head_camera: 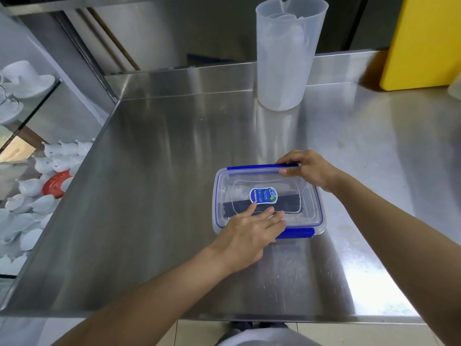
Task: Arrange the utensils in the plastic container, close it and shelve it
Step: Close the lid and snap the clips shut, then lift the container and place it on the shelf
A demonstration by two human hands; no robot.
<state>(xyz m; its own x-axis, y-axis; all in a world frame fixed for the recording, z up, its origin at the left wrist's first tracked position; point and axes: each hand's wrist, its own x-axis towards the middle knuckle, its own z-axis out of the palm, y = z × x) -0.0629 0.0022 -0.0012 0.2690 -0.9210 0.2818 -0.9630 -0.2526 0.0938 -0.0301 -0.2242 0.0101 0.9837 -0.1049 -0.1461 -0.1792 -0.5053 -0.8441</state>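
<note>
Flat left hand (pixel 252 231) presses clear lid (pixel 269 196) — rectangular.

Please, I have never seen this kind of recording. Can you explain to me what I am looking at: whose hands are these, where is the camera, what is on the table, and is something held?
There is no machine here. A person wears one camera on the head, so you look forward and down along their own arms.

The surface is a stainless steel table. On it sits a clear plastic container with its lid on and blue clips. Through the lid you can see dark utensils and some clear ones.

The left hand lies flat on the lid, pressing it. The right hand grips the far blue clip. The near blue clip is folded down.

Further back stand a translucent plastic jug and a yellow board. White crockery fills shelves at the left.
</note>
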